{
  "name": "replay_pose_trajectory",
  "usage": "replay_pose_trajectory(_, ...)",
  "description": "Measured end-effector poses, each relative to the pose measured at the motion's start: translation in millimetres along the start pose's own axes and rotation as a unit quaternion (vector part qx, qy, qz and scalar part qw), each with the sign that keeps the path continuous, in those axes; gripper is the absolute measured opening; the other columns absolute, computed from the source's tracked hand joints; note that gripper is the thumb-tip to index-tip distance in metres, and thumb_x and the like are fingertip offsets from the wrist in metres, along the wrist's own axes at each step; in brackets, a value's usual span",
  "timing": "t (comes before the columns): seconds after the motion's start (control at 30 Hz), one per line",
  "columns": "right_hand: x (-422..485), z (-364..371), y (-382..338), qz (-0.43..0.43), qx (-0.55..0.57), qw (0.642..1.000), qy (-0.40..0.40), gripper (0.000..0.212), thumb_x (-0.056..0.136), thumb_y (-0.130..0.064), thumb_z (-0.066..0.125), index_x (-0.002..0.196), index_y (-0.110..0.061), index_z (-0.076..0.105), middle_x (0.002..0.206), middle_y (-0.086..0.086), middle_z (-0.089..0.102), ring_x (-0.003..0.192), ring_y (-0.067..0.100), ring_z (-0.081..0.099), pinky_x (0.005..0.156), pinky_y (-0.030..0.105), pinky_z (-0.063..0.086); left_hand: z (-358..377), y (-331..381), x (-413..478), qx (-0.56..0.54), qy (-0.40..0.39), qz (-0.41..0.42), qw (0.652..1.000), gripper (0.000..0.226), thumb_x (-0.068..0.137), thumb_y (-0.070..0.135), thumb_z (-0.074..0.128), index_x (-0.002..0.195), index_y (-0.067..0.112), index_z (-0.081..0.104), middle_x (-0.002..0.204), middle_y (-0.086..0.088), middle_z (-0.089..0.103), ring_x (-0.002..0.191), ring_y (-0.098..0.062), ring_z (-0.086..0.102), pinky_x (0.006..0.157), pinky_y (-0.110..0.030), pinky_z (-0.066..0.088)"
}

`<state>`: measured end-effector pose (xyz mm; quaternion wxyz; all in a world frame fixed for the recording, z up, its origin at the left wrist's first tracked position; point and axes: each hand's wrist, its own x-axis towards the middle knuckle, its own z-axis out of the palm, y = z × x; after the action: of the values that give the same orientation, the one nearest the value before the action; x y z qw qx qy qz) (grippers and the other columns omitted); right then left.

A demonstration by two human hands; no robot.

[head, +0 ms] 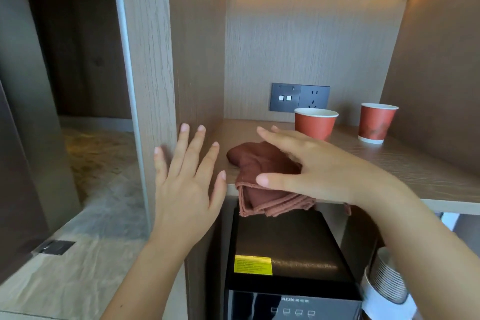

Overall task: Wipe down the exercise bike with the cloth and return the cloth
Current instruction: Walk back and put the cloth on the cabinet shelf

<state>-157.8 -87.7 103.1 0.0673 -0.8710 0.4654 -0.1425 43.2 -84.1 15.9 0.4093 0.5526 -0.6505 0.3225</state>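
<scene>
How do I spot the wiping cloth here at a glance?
Find the lit wooden shelf with the grey wall socket. On its front edge, above the black appliance, lies the folded brown cloth under the right hand. Unlike the two red cups behind, it overhangs the edge.

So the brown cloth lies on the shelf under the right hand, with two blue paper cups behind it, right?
No: the head view shows the two paper cups are red, not blue; the brown cloth does lie on the shelf under the right hand.
</scene>
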Motion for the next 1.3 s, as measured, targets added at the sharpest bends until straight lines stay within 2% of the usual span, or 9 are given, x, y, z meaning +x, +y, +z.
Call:
replay_pose_trajectory(0.1, -18.0, 2.8, 12.8, -0.015, -0.034, 0.999, -0.028, 0.084, 0.058, -0.079, 0.037, 0.132, -0.063, 0.000, 0.151, -0.029, -0.005, 0.142, 0.006, -0.006, 0.117, 0.039, 0.007, -2.1, -1.0, 0.8, 0.016, -0.002, 0.006, 1.000, 0.046, 0.089, 0.031, 0.037, 0.122, 0.006, 0.059, 0.145, -0.015, 0.037, 0.140, -0.027, 0.016, 0.110, -0.044, -0.003)
replay_pose_trajectory(0.2, -23.4, 11.7, 19.2, -0.032, -0.043, 0.998, -0.028, 0.076, 0.061, -0.076, 0.034, 0.126, -0.064, -0.003, 0.149, -0.031, -0.009, 0.142, 0.005, -0.008, 0.117, 0.036, 0.006, -2.9, -1.0, -0.9, 0.037, 0.000, 0.011, 0.999, 0.045, 0.088, 0.030, 0.040, 0.122, 0.008, 0.059, 0.147, -0.015, 0.032, 0.141, -0.028, 0.013, 0.110, -0.045, -0.004)
replay_pose_trajectory(0.33, -17.0, 16.5, 19.0, -0.042, -0.025, 0.999, -0.009, 0.074, 0.065, -0.072, 0.034, 0.131, -0.060, 0.002, 0.150, -0.030, -0.005, 0.141, 0.002, -0.004, 0.115, 0.032, 0.010, -6.5, -4.1, -1.0, 0.051, 0.014, 0.006, 0.999, 0.046, 0.086, 0.031, 0.042, 0.124, 0.009, 0.058, 0.149, -0.015, 0.027, 0.141, -0.028, 0.011, 0.108, -0.051, 0.002)
replay_pose_trajectory(0.5, 2.3, 21.6, 7.5, -0.037, 0.024, 0.999, -0.029, 0.080, 0.063, -0.075, 0.031, 0.137, -0.056, 0.006, 0.151, -0.029, -0.006, 0.142, 0.007, -0.004, 0.117, 0.039, 0.009, -14.4, -15.0, -0.1, 0.083, 0.045, -0.020, 0.995, 0.053, 0.086, 0.028, 0.042, 0.136, 0.009, 0.044, 0.150, -0.019, 0.021, 0.141, -0.029, 0.009, 0.106, -0.056, 0.008)
replay_pose_trajectory(0.67, 27.1, 30.5, -8.4, -0.042, 0.017, 0.998, -0.042, 0.072, 0.081, -0.068, 0.039, 0.142, -0.050, 0.004, 0.154, -0.022, -0.009, 0.144, 0.013, -0.003, 0.116, 0.043, 0.012, -16.9, -25.3, 1.1, 0.100, 0.014, -0.035, 0.994, 0.060, 0.086, 0.034, 0.040, 0.140, 0.007, 0.036, 0.151, -0.017, 0.021, 0.140, -0.026, 0.010, 0.103, -0.056, 0.008)
replay_pose_trajectory(0.87, 53.1, 38.6, -26.2, -0.057, 0.007, 0.997, -0.049, 0.071, 0.085, -0.067, 0.037, 0.144, -0.045, 0.003, 0.155, -0.014, -0.011, 0.144, 0.021, -0.002, 0.115, 0.048, 0.013, -25.1, -30.7, 1.0, 0.091, 0.001, -0.017, 0.996, 0.058, 0.088, 0.033, 0.035, 0.141, 0.009, 0.031, 0.152, -0.012, 0.021, 0.139, -0.025, 0.017, 0.102, -0.057, 0.014)
replay_pose_trajectory(1.0, 67.2, 40.2, -29.4, -0.057, 0.006, 0.997, -0.056, 0.071, 0.086, -0.067, 0.034, 0.145, -0.044, 0.002, 0.156, -0.012, -0.011, 0.144, 0.025, -0.003, 0.115, 0.048, 0.015, -28.1, -35.3, 0.8, 0.081, -0.002, -0.022, 0.996, 0.059, 0.090, 0.032, 0.034, 0.143, 0.008, 0.029, 0.151, -0.006, 0.017, 0.140, -0.018, 0.013, 0.103, -0.056, 0.013)
replay_pose_trajectory(1.3, 106.0, 49.2, -28.6, -0.002, 0.021, 0.999, -0.035, 0.075, 0.088, -0.063, 0.037, 0.148, -0.035, 0.001, 0.156, -0.001, -0.016, 0.142, 0.035, 0.000, 0.115, 0.047, 0.013, -22.8, -37.7, -0.3, 0.082, -0.011, -0.024, 0.996, 0.061, 0.089, 0.034, 0.033, 0.144, 0.008, 0.025, 0.152, -0.007, 0.016, 0.140, -0.020, 0.011, 0.104, -0.055, 0.011)
